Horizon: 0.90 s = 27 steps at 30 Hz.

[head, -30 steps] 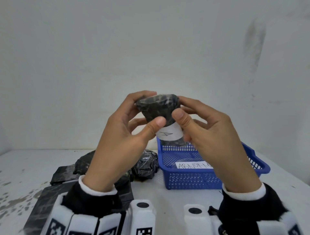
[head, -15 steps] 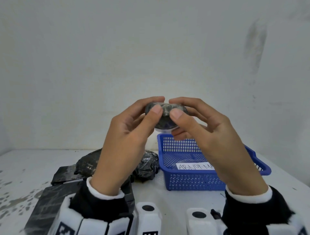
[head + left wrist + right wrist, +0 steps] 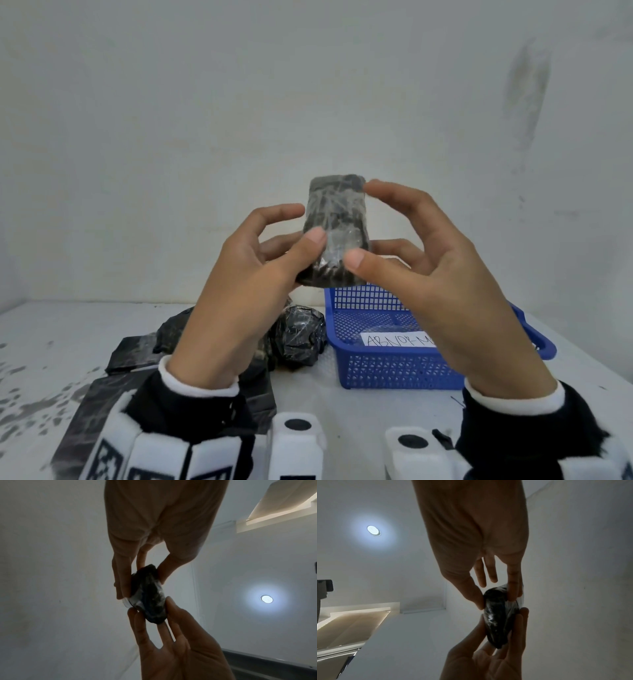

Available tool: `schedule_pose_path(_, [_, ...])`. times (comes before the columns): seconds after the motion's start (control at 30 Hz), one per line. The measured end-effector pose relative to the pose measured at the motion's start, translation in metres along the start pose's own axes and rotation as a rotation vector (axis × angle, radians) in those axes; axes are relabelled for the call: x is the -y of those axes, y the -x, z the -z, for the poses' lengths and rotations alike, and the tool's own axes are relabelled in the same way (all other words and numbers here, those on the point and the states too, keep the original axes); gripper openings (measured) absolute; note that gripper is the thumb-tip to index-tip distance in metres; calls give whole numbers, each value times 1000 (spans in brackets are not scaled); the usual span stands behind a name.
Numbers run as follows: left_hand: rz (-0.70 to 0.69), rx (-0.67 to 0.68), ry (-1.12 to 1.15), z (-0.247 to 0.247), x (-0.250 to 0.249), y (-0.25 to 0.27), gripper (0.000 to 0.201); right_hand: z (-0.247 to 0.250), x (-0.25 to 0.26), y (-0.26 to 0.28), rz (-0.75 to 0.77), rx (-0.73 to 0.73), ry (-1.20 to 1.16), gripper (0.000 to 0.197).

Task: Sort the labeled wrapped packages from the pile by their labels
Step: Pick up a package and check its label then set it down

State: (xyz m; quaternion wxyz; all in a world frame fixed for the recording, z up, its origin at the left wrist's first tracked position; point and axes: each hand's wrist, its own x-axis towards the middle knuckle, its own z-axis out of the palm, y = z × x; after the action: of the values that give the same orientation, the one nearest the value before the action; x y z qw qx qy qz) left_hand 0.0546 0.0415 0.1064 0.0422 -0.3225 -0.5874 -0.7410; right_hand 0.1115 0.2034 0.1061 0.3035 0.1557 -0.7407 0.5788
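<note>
Nearest the camera, the left hand and the right hand are raised in front of the chest, both pinching one wrapped package between thumbs and fingertips, well above the table. The left thumb presses its near face low on the left, the right thumb low on the right, with fingers curled round behind; the right index finger sits at the upper right corner, and whether it actually touches there cannot be told. The package stands with its long axis upright, its dark, film-covered face toward the head camera, and no label shows on that face. In the wrist views a pale strip is visible on the far side, which may be the label. So the next move likely turns on rotating it about that upright axis to bring the label round. Beyond and below the hands, the pile of dark packages lies to the left, nearer the left hand, and the blue basket with its handwritten tag stands just beside it, under the right hand.
</note>
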Motion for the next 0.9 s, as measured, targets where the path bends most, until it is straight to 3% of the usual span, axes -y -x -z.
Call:
schedule_pose_path(0.17, [-5,-14,32,1,2,-1,53,0,-1,-2,-28,-40,-24,73])
schedule_pose_path(0.37, [-61,-34,-93,0,2,-1,54,1,-2,-4,-59,-5,-28,87])
schedule_pose_path(0.57, [-93,-29,-143,0,4,-1,40,0,-1,-4,-53,5,18,73])
schedule_pose_path(0.7, [-92,-23,-158,-1,5,-1,41,-1,-2,-4,-49,-14,65,57])
schedule_pose_path(0.9, [-80,-32,-163,-2,5,-1,40,-1,0,-4,-50,-8,92,52])
